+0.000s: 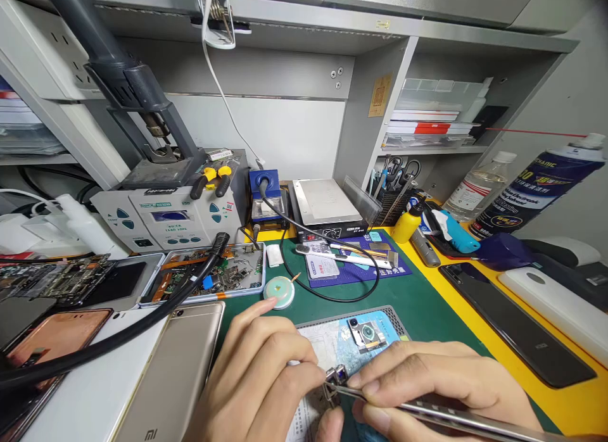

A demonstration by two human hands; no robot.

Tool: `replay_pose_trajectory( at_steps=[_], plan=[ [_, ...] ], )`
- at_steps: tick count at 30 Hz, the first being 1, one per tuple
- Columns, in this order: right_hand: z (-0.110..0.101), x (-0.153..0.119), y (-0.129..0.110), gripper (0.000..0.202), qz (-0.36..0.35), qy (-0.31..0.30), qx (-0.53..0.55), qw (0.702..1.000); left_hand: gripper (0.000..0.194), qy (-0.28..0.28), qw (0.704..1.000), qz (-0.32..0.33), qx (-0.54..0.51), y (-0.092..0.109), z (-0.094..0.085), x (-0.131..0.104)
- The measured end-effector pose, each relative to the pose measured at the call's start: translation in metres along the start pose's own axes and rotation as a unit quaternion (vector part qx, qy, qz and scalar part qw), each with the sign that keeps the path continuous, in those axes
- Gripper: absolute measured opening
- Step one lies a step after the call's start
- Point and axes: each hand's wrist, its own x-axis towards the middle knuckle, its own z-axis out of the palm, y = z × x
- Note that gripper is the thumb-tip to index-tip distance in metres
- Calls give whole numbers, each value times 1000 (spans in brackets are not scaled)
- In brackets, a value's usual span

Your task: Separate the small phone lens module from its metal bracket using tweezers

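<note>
My left hand is closed at the thumb and forefinger, pinching a small dark metal part that looks like a phone camera module. Between the fingers of my right hand lies a slim metal tool with a thin pointed tip. The tip touches or nearly touches the small part. Beneath both hands is a printed work pad in grey and blue. Another camera module, with a round ring on it, rests on the pad just beyond my fingers. Part of the held piece is hidden by my fingertips.
A hot-air station stands back left, behind an open tray of circuit parts. Its black hose crosses the left side over a gold phone. A soldering iron cable loops mid-table. Right lies a black phone.
</note>
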Motion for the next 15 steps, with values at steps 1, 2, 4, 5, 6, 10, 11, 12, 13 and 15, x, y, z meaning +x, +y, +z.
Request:
replay_pose_trajectory(
  at_steps=[1,2,4,5,6,10,11,12,13,15],
  plan=[
    [0,1,1,48,-3,-1,-1,1000,19,1,1000,0,0,0,0,0],
    [0,1,1,48,-6,-1,1,1000,19,0,1000,0,0,0,0,1],
    [0,2,2,48,-2,0,-2,1000,19,0,1000,0,5,0,0,2],
    [0,2,2,48,-2,1,-3,1000,19,1,1000,0,8,0,0,2],
    [1,2,2,48,0,1,-4,1000,18,3,1000,0,12,0,0,3],
    [0,0,2,47,-3,-1,-13,1000,6,10,998,8,54,0,1,3],
    [0,-1,3,46,-5,-2,-16,1000,4,18,997,11,69,0,2,2],
    [0,-1,3,46,-6,-3,-17,1000,9,28,996,12,83,0,3,2],
    [-1,-2,3,46,-9,-5,-19,1000,14,35,995,15,95,-1,4,2],
    [-1,-3,4,45,-12,-8,-21,1000,20,43,993,19,107,-1,6,3]
  ],
)
